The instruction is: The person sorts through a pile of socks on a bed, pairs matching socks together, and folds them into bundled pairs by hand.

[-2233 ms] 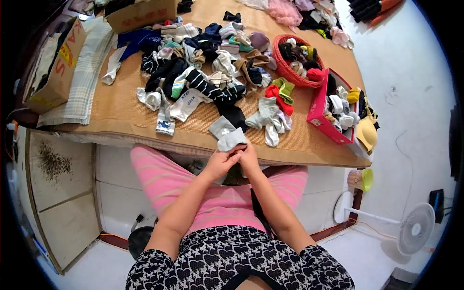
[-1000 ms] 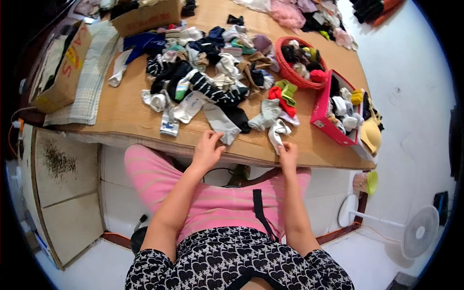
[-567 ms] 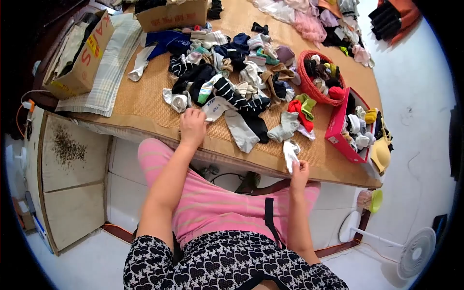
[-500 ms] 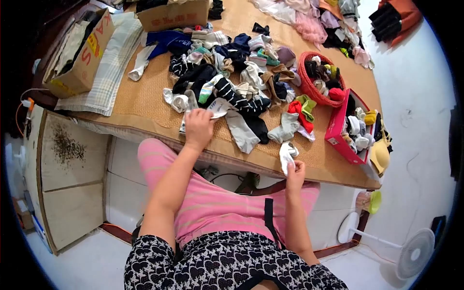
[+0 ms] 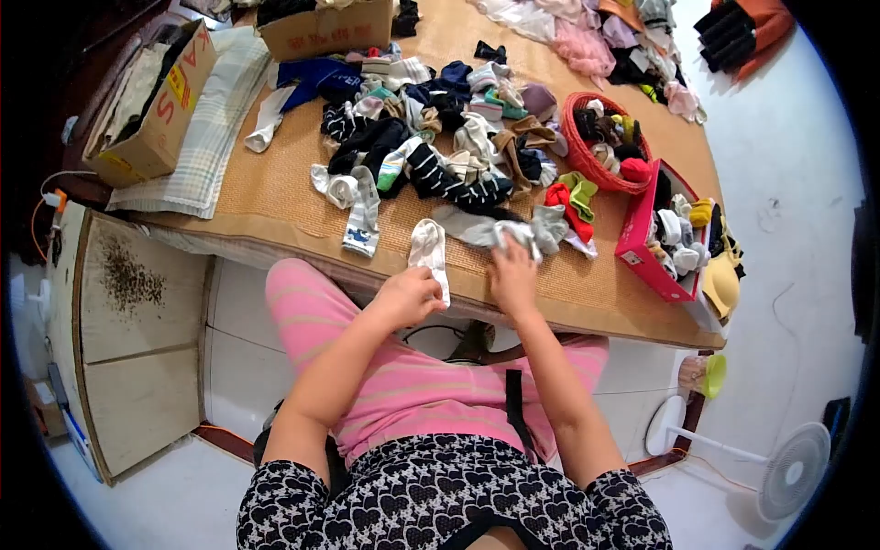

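Observation:
My left hand (image 5: 410, 299) is closed on the lower end of a white sock (image 5: 428, 246), which lies stretched over the table's front edge. To its right, my right hand (image 5: 513, 282) has its fingers on another white sock (image 5: 515, 234), blurred by motion. Against that one rest a light grey sock (image 5: 466, 227) and a bunched grey sock (image 5: 552, 226). Left of my hands lies a white and grey sock with a blue pattern (image 5: 361, 229). Behind is a heap of mixed socks (image 5: 440, 174), many black, striped or white.
Red and green socks (image 5: 570, 209) lie right of the heap. Beyond them stand a red basket (image 5: 577, 156) and a pink box (image 5: 632, 238) with socks inside, beside a yellow bra (image 5: 721, 286). Cardboard boxes (image 5: 151, 151) stand left; clothes (image 5: 587, 41) lie at the back right.
My left hand has drawn a white sock from the heap toward the front edge. My right hand has moved left and forward with its white sock, and the grey sock lies shifted.

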Available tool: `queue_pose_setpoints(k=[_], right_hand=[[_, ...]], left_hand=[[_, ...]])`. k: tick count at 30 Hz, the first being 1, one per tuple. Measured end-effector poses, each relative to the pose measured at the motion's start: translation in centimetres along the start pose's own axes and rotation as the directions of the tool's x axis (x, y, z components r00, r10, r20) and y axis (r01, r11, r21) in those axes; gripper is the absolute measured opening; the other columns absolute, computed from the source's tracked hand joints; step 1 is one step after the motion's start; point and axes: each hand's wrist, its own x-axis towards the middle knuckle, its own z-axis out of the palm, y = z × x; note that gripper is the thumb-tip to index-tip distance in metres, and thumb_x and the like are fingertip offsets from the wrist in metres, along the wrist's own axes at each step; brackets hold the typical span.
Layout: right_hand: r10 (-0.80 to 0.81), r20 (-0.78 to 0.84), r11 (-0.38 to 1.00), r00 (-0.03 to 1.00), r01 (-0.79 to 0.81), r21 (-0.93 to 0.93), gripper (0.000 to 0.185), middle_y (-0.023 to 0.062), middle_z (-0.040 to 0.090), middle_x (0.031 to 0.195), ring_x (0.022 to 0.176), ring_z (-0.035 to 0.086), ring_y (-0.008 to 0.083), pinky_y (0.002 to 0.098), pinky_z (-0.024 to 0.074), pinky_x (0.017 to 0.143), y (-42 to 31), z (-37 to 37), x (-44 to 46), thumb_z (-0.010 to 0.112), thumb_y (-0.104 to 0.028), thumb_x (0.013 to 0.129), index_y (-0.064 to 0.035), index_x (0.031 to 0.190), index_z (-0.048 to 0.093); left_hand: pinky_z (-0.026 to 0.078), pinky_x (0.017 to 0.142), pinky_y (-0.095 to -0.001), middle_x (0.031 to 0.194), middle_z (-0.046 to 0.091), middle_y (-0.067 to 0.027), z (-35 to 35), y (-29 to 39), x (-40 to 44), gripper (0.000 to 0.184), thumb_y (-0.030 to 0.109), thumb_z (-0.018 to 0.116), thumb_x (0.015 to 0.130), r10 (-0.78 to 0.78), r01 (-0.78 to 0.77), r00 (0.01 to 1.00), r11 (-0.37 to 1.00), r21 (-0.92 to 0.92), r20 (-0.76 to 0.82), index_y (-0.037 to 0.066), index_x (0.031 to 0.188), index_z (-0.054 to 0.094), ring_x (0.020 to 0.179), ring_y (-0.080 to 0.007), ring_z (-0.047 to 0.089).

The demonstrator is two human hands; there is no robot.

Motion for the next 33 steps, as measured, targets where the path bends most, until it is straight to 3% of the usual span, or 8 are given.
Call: queue_pose_setpoints(k=[9, 12, 16, 19, 25, 27, 31, 33], right_hand=[[0.348, -0.114, 0.767, 0.930, -0.213, 0.605, 0.031, 0.0114, 0.049, 0.120, 0.111, 0.050, 0.0226, 0.0312, 0.0419, 0.091, 0.5, -3.7, -1.2, 0.056, -0.001, 0.082, 0.0025, 0.112, 0.059], [0.352, -0.019, 0.268, 0.936, -0.082, 0.960, 0.031, 0.0058, 0.048, 0.117, 0.110, 0.048, 0.0157, 0.0267, 0.0411, 0.090, -2.7, -7.0, -1.3, 0.053, -0.002, 0.086, 0.0011, 0.117, 0.058], [0.341, 0.132, 0.108, 0.931, -0.178, 0.978, 0.031, 0.0059, 0.047, 0.120, 0.108, 0.049, 0.0157, 0.0263, 0.0421, 0.090, -3.2, -6.4, -1.5, 0.053, -0.004, 0.087, 0.0007, 0.117, 0.058], [0.422, 0.426, 0.196, 0.800, -0.540, 0.819, 0.029, 0.0082, 0.045, 0.125, 0.098, 0.053, 0.0148, 0.0268, 0.0463, 0.081, -1.4, -2.3, -2.9, 0.056, -0.010, 0.086, 0.0009, 0.113, 0.060], [0.501, 0.066, 0.479, 0.863, -0.340, 0.809, 0.022, 0.0102, 0.046, 0.118, 0.096, 0.053, 0.0168, 0.0286, 0.0463, 0.081, -1.6, -1.0, -4.3, 0.059, -0.009, 0.084, -0.0001, 0.104, 0.062], [0.371, 0.077, 0.528, 0.925, -0.279, 0.802, 0.030, 0.0104, 0.047, 0.116, 0.101, 0.051, 0.0179, 0.0292, 0.0453, 0.084, -2.7, -1.7, -3.9, 0.061, -0.011, 0.084, -0.0004, 0.112, 0.057], [0.277, 0.492, -0.048, 0.825, -0.500, 0.865, 0.033, 0.0052, 0.056, 0.104, 0.091, 0.054, 0.0135, 0.0266, 0.0437, 0.082, -6.1, -2.3, -3.3, 0.063, -0.014, 0.084, 0.0010, 0.112, 0.053], [0.170, 0.508, -0.079, 0.844, -0.502, 0.861, 0.027, 0.0029, 0.058, 0.093, 0.086, 0.054, 0.0109, 0.0251, 0.0434, 0.079, -5.6, -1.1, -3.7, 0.061, -0.014, 0.086, 0.0001, 0.107, 0.054]], left_hand=[[0.045, 0.073, -0.0412, 0.081, 0.058, -0.0126, -0.6, -3.0, 3.2, 0.027, 0.028, 0.068, 0.076, -0.418, 0.487, 0.690, 0.872, -0.048, -0.591, 0.004, 0.082, 0.058, 0.079, -0.0334, 0.057], [0.044, 0.068, -0.0373, 0.074, 0.057, -0.0115, -0.6, -4.2, 3.5, 0.032, 0.030, 0.065, 0.079, -0.573, 0.521, 0.789, 0.815, -0.254, -0.219, 0.000, 0.085, 0.055, 0.073, -0.0301, 0.057], [0.045, 0.063, -0.0276, 0.084, 0.058, -0.0018, 0.0, -5.6, 3.8, 0.019, 0.024, 0.050, 0.090, -0.698, 0.350, 0.711, 0.237, -0.906, 0.091, 0.005, 0.091, 0.052, 0.073, -0.0130, 0.057], [0.046, 0.065, -0.0286, 0.091, 0.058, -0.0032, -1.1, -4.8, 3.8, 0.017, 0.023, 0.047, 0.092, -0.761, 0.254, 0.633, 0.030, -0.967, 0.143, 0.007, 0.097, 0.050, 0.075, -0.0143, 0.057], [0.048, 0.073, -0.0365, 0.099, 0.057, -0.0052, -0.8, -5.7, 3.2, 0.020, 0.021, 0.045, 0.092, -0.767, 0.230, 0.620, -0.024, -0.973, 0.165, 0.006, 0.103, 0.050, 0.086, -0.0181, 0.059], [0.049, 0.076, -0.0378, 0.103, 0.058, -0.0072, -0.1, -5.5, 3.0, 0.023, 0.015, 0.046, 0.088, -0.574, 0.203, 0.756, -0.253, -0.946, 0.315, 0.004, 0.108, 0.050, 0.088, -0.0202, 0.060], [0.049, 0.082, -0.0384, 0.106, 0.058, -0.0087, 0.2, -2.1, 3.1, 0.032, 0.005, 0.049, 0.081, -0.486, 0.198, 0.811, -0.294, -0.935, 0.325, 0.001, 0.112, 0.049, 0.095, -0.0222, 0.058], [0.047, 0.085, -0.0391, 0.103, 0.058, -0.0076, 0.3, -2.0, 3.6, 0.038, -0.001, 0.048, 0.077, -0.467, 0.184, 0.816, -0.347, -0.920, 0.340, 0.002, 0.115, 0.048, 0.095, -0.0227, 0.057]])
